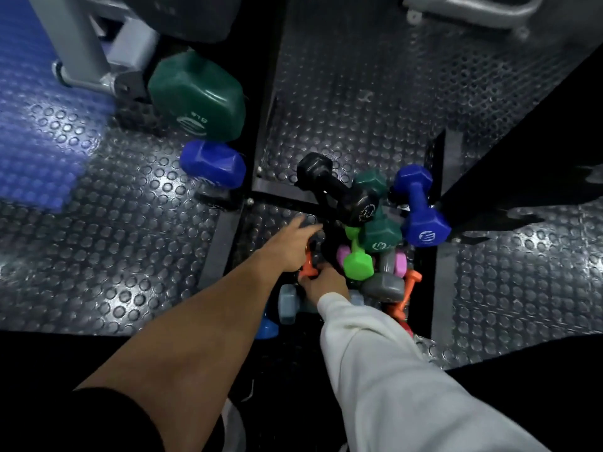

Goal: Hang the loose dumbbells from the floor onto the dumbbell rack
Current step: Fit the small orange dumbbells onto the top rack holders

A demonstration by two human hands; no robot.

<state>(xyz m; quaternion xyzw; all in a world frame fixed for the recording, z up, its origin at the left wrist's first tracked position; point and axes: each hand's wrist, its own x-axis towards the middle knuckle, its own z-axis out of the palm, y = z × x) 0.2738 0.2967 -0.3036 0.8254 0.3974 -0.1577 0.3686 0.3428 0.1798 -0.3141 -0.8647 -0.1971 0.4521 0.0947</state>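
From the head camera, looking down, both arms reach toward a dumbbell rack (439,243) whose black frame stands on the studded rubber floor (130,223), with coloured dumbbells crowded on its pegs. The right hand (323,283), in a pale sleeve, has its fingers curled around the near end of a small orange dumbbell (307,267); the grip looks closed, though the fingertips are hidden behind the hand. That dumbbell's long axis runs roughly near-to-far, and its far end disappears under the left hand (292,244). The left hand is stretched out with fingers fairly straight, pointing far and right toward the rack's dark centre, holding nothing that can be seen. On the floor to the far left, well apart from the rack's pegs, lie a large green dumbbell (199,99) and a blue dumbbell (213,164) just nearer. Judging by this, the orange dumbbell is already in the right hand's charge, while the left hand is the nearer one for the two loose weights lying to its far left.
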